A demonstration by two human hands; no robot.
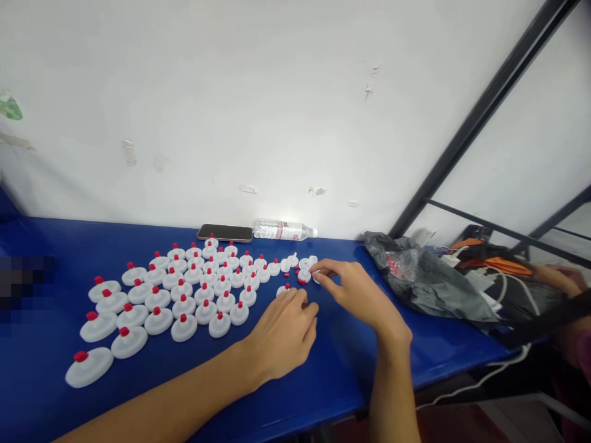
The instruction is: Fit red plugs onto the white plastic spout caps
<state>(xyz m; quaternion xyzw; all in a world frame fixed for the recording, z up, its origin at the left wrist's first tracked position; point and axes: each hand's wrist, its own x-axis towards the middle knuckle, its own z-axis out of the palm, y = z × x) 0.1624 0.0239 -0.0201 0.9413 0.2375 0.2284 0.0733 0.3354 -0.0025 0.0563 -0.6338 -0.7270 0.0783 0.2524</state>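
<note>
My left hand [287,332] is closed, fingers curled down at a white round cap with a red tip [281,290], which it partly hides. My right hand [347,289] pinches at the edge of a small group of white caps without red tips [304,274]; its fingertips are on one white cap [316,279], mostly covered by them. Small red tips [301,282] lie loose beside that group. To the left, many white caps with red tips [158,298] stand upright in close rows on the blue table [341,375].
Along the wall lie a dark phone [225,232] and a clear plastic bottle [284,230] on its side. On the right, a grey plastic bag [429,289] holds a clear bag of red pieces [401,265]. White cables [480,375] and a black metal frame [475,117] are beyond. Another person's arm [556,280] shows at far right.
</note>
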